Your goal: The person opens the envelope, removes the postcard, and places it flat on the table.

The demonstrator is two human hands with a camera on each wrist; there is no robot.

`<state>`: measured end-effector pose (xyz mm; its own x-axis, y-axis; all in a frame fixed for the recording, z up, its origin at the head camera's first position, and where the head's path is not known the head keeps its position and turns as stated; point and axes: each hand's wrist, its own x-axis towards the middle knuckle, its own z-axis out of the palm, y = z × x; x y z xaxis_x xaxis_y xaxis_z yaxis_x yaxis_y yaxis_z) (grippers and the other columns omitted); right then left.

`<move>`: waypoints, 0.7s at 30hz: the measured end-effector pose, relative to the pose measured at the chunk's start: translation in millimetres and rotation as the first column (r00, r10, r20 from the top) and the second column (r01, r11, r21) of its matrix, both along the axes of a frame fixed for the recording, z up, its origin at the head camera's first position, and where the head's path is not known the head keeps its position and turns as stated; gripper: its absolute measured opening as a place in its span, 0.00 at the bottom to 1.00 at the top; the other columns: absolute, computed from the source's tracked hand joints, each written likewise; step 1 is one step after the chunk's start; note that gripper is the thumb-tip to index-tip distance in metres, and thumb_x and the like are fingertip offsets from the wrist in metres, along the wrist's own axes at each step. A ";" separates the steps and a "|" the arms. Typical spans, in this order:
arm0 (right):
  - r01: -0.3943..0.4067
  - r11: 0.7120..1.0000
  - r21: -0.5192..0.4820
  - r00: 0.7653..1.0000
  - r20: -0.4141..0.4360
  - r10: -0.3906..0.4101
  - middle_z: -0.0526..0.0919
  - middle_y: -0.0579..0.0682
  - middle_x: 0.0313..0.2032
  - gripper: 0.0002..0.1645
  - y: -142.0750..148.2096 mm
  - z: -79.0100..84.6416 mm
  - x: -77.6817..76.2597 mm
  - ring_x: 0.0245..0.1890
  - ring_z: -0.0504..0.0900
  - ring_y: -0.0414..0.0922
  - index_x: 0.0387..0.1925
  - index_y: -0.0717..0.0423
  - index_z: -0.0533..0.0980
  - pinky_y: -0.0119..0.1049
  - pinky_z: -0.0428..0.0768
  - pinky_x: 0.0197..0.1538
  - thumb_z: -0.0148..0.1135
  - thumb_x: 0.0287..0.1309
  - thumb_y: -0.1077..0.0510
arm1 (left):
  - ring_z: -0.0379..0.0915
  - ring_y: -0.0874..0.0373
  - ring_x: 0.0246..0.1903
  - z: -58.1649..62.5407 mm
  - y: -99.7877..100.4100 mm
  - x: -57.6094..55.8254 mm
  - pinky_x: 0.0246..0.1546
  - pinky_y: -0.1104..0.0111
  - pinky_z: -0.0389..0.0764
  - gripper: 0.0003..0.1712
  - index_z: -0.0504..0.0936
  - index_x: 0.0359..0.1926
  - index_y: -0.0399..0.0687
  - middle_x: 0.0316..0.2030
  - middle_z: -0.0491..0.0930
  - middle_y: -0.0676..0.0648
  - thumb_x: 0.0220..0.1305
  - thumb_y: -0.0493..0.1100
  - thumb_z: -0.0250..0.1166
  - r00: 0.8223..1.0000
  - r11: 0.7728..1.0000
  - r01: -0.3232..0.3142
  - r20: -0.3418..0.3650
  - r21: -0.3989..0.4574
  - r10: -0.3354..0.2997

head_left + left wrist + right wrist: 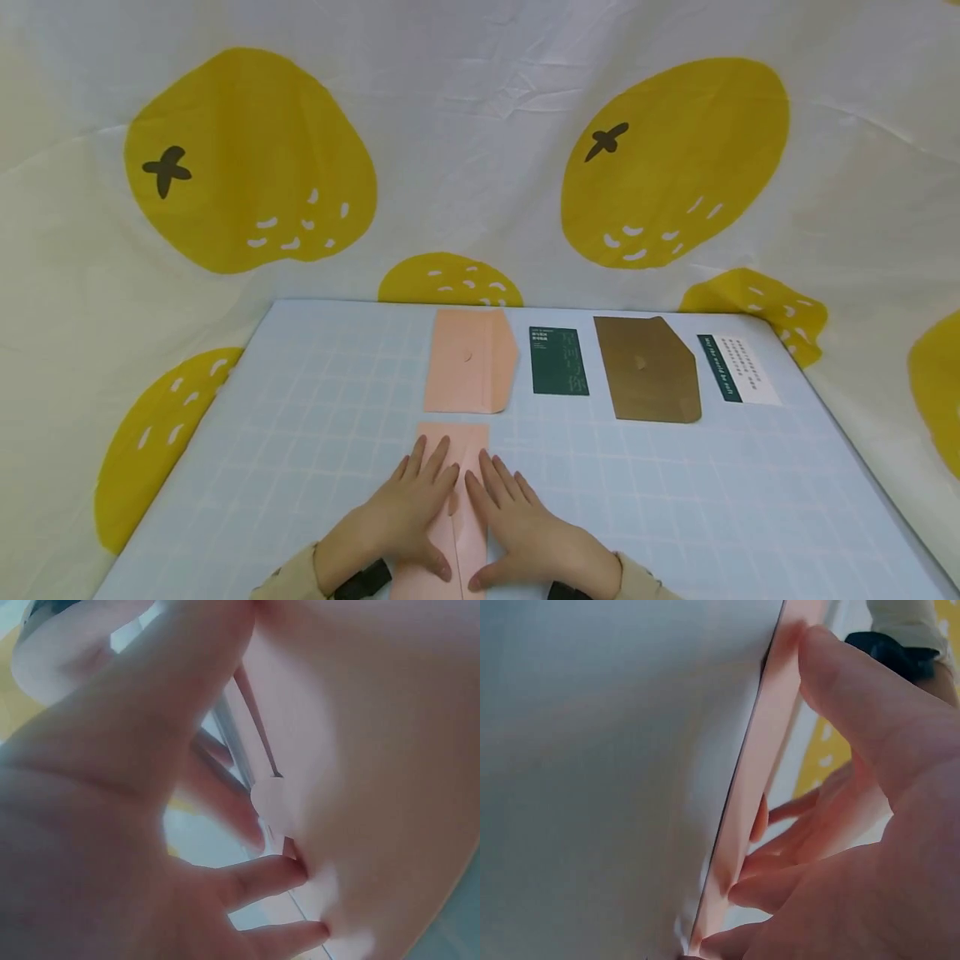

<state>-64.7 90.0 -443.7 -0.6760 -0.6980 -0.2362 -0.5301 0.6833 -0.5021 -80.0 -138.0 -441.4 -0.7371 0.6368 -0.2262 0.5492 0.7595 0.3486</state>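
Note:
A pink folded paper [468,433], shaped like an opened-out envelope, lies lengthwise in front of me on the table. My left hand [405,512] rests on its left half with fingers spread and straight. On the right half, my right hand [528,529] presses with straight fingers near the edge. Between the thumbs runs a lengthwise seam where the two side flaps meet. The left wrist view shows a small round tab [268,796] beside that seam. In the right wrist view, the fingertips [735,894] touch the pink paper along its long edge.
Beyond the paper lies a pink envelope [457,362] with its flap to the right. Right of it are a dark green card [557,360], a brown envelope [648,375] and a green-and-white printed card [742,371]. A fruit-patterned cloth [465,167] hangs behind the table.

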 end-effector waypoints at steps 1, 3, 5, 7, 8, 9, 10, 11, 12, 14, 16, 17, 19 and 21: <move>-0.001 1.000 0.013 1.000 -0.008 0.001 0.33 0.63 0.77 0.69 -1.5 -1.0 0.5 0.76 0.36 0.60 0.78 0.59 0.45 0.63 0.49 0.70 0.69 0.49 0.30 | 0.32 0.24 0.71 0.1 0.4 0.1 0.63 0.36 0.58 0.73 0.60 0.73 0.34 0.75 0.40 0.29 0.32 0.74 0.75 1.000 1.000 -0.002 -0.004 -0.010 0.002; 0.001 0.999 0.032 1.000 -0.030 0.000 0.33 0.63 0.77 0.70 -3.2 -2.8 1.5 0.76 0.36 0.60 0.78 0.59 0.45 0.63 0.49 0.70 0.69 0.47 0.29 | 0.33 0.24 0.72 0.2 1.2 0.4 0.63 0.37 0.59 0.73 0.60 0.73 0.35 0.76 0.41 0.29 0.32 0.74 0.75 1.000 1.000 -0.004 -0.010 -0.030 0.003; 0.003 0.999 0.037 0.999 -0.039 -0.002 0.33 0.64 0.77 0.72 -4.2 -4.8 1.9 0.76 0.35 0.61 0.78 0.59 0.45 0.63 0.49 0.70 0.69 0.46 0.28 | 0.33 0.25 0.72 -0.3 1.7 0.8 0.63 0.38 0.59 0.73 0.61 0.73 0.35 0.76 0.41 0.30 0.32 0.74 0.75 1.000 0.999 -0.007 -0.014 -0.044 0.007; 0.008 0.999 0.034 0.999 -0.044 -0.007 0.33 0.65 0.77 0.73 -4.6 -6.1 2.6 0.76 0.35 0.61 0.78 0.59 0.45 0.64 0.49 0.70 0.68 0.45 0.25 | 0.34 0.25 0.72 -0.4 2.7 1.1 0.63 0.38 0.60 0.73 0.61 0.73 0.35 0.76 0.41 0.30 0.31 0.74 0.75 1.000 0.998 -0.007 -0.019 -0.059 0.006; 0.013 0.999 0.032 0.999 -0.043 -0.012 0.33 0.65 0.77 0.73 -4.7 -6.4 3.0 0.76 0.35 0.61 0.78 0.59 0.44 0.64 0.48 0.70 0.67 0.44 0.24 | 0.33 0.25 0.72 -0.3 3.4 1.1 0.64 0.38 0.60 0.74 0.60 0.73 0.35 0.76 0.40 0.30 0.31 0.74 0.75 1.000 0.998 -0.005 -0.020 -0.065 0.004; 0.018 0.999 0.034 0.999 -0.044 -0.017 0.32 0.65 0.77 0.74 -4.9 -6.4 3.4 0.76 0.34 0.61 0.78 0.58 0.44 0.64 0.48 0.70 0.66 0.44 0.23 | 0.34 0.25 0.72 -0.6 4.3 0.9 0.63 0.39 0.60 0.73 0.61 0.72 0.35 0.75 0.41 0.29 0.31 0.75 0.75 1.000 0.998 -0.001 -0.025 -0.070 0.000; 0.022 0.999 0.033 0.999 -0.046 -0.021 0.32 0.65 0.77 0.74 -5.6 -6.8 4.1 0.76 0.34 0.61 0.78 0.58 0.43 0.64 0.47 0.70 0.66 0.44 0.23 | 0.34 0.25 0.72 -1.1 4.5 0.9 0.63 0.39 0.61 0.73 0.61 0.72 0.35 0.75 0.41 0.29 0.31 0.75 0.75 0.999 0.997 0.002 -0.033 -0.078 -0.005; 0.027 0.999 0.033 0.998 -0.049 -0.025 0.32 0.65 0.77 0.74 -6.4 -7.0 4.8 0.76 0.34 0.61 0.78 0.58 0.43 0.65 0.47 0.70 0.66 0.44 0.23 | 0.34 0.24 0.72 -2.2 4.7 0.6 0.63 0.39 0.62 0.73 0.61 0.72 0.34 0.75 0.41 0.29 0.31 0.75 0.74 0.999 0.996 0.006 -0.043 -0.085 -0.010; 0.031 0.999 0.035 0.998 -0.053 -0.029 0.32 0.65 0.77 0.74 -7.1 -7.1 5.4 0.76 0.35 0.61 0.78 0.58 0.43 0.65 0.47 0.70 0.66 0.44 0.23 | 0.34 0.24 0.72 -2.5 5.0 0.4 0.63 0.39 0.62 0.73 0.61 0.72 0.34 0.75 0.41 0.29 0.31 0.75 0.74 0.999 0.996 0.009 -0.047 -0.088 -0.013; 0.038 0.998 0.041 0.997 -0.064 -0.036 0.33 0.65 0.77 0.74 -8.3 -7.5 6.0 0.76 0.35 0.62 0.78 0.58 0.43 0.65 0.48 0.70 0.66 0.45 0.24 | 0.34 0.24 0.72 -3.3 5.2 -0.2 0.63 0.39 0.62 0.73 0.61 0.72 0.34 0.75 0.41 0.29 0.32 0.75 0.75 0.999 0.996 0.012 -0.050 -0.093 -0.017; 0.040 0.998 0.042 0.997 -0.073 -0.037 0.34 0.65 0.77 0.73 -9.1 -7.8 6.7 0.76 0.36 0.62 0.78 0.58 0.44 0.65 0.48 0.69 0.66 0.45 0.24 | 0.34 0.25 0.72 -3.0 5.2 -0.4 0.63 0.40 0.62 0.73 0.61 0.72 0.34 0.75 0.40 0.29 0.32 0.75 0.75 0.999 0.995 0.013 -0.050 -0.096 -0.018; 0.041 0.998 0.040 0.997 -0.074 -0.038 0.34 0.66 0.77 0.73 -9.4 -8.4 6.8 0.76 0.37 0.62 0.78 0.57 0.44 0.65 0.48 0.69 0.66 0.45 0.24 | 0.34 0.25 0.72 -2.9 5.2 -0.3 0.63 0.40 0.62 0.73 0.61 0.72 0.34 0.75 0.40 0.29 0.31 0.75 0.75 0.999 0.995 0.012 -0.049 -0.095 -0.016; 0.048 0.998 0.034 0.997 -0.064 -0.046 0.34 0.65 0.77 0.73 -10.1 -9.5 7.3 0.76 0.36 0.62 0.79 0.55 0.43 0.66 0.47 0.70 0.67 0.45 0.24 | 0.34 0.24 0.71 -2.1 4.9 0.5 0.63 0.40 0.62 0.73 0.61 0.72 0.34 0.75 0.41 0.29 0.31 0.74 0.76 0.999 0.996 0.007 -0.044 -0.088 -0.011; 0.053 0.998 0.026 0.997 -0.057 -0.052 0.34 0.65 0.77 0.73 -10.9 -10.9 8.7 0.76 0.35 0.62 0.79 0.54 0.43 0.66 0.46 0.69 0.67 0.44 0.23 | 0.35 0.24 0.71 -2.6 4.6 1.6 0.62 0.39 0.62 0.73 0.61 0.71 0.34 0.75 0.41 0.28 0.30 0.74 0.76 0.999 0.997 0.004 -0.047 -0.080 -0.008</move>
<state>-56.0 79.1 -454.5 -0.7243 -0.6551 -0.2150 -0.5203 0.7240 -0.4529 -78.4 -133.4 -444.0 -0.7444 0.6226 -0.2415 0.5684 0.7805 0.2603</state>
